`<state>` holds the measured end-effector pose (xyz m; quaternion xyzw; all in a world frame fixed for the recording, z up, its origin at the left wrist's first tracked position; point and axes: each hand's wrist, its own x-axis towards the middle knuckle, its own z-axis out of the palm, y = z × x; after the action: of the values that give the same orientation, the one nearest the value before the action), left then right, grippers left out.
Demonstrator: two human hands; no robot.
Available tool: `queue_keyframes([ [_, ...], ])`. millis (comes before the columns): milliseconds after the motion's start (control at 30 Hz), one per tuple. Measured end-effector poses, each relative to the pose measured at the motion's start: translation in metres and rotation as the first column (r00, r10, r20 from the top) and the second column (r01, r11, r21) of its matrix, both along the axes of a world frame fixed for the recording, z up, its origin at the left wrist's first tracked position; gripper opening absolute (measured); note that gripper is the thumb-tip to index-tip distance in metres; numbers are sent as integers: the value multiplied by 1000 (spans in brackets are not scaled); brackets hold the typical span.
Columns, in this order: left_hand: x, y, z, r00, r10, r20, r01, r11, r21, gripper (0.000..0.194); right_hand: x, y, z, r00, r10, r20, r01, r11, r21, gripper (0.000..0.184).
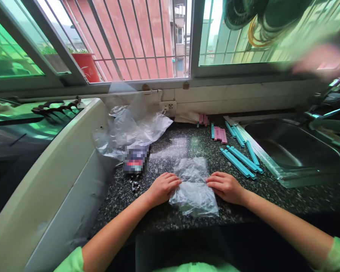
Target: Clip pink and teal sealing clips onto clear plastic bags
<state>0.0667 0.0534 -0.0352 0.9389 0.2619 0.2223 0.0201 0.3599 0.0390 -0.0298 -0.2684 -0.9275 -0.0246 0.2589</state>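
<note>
A crinkled clear plastic bag [195, 194] lies on the dark speckled counter in front of me, with a fold or seam across its middle. My left hand [164, 187] grips its left edge, fingers together and thumb hidden. On the opposite edge my right hand [226, 186] has its fingertips closed on the plastic in the same way. Right of the bag lie several long blue bag-sealing clips [238, 162]. Behind them is a group of shorter pink clips [220, 135].
A heap of clear plastic bags [136, 126] sits at the back left, with a pixelated dark packet [135, 158] and a beaded chain [135, 185] before it. A metal sink [289, 145] is at right, a white appliance [59, 177] at left. A wall socket [170, 106] is behind.
</note>
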Motion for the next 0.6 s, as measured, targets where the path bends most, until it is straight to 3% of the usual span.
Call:
queue_keyframes([
  [167, 5, 11, -1, 983, 115, 139, -74, 960, -272, 25, 3, 2, -2, 989, -79, -122, 65, 992, -111, 14],
  [333, 19, 16, -2, 847, 473, 243, -270, 776, -570, 37, -4, 15, -4, 942, -298, -156, 245, 925, -291, 20],
  [400, 26, 19, -2, 785, 565, 255, -311, 715, -627, 39, -8, 20, -6, 908, -406, -108, 362, 887, -287, 27],
  [467, 32, 23, -3, 742, 614, 269, -335, 687, -645, 45, -11, 23, -8, 858, -509, -64, 482, 843, -239, 29],
  [600, 36, 28, -7, 727, 627, 281, -357, 694, -625, 60, -13, 22, -8, 796, -605, 1, 600, 790, -126, 30],
])
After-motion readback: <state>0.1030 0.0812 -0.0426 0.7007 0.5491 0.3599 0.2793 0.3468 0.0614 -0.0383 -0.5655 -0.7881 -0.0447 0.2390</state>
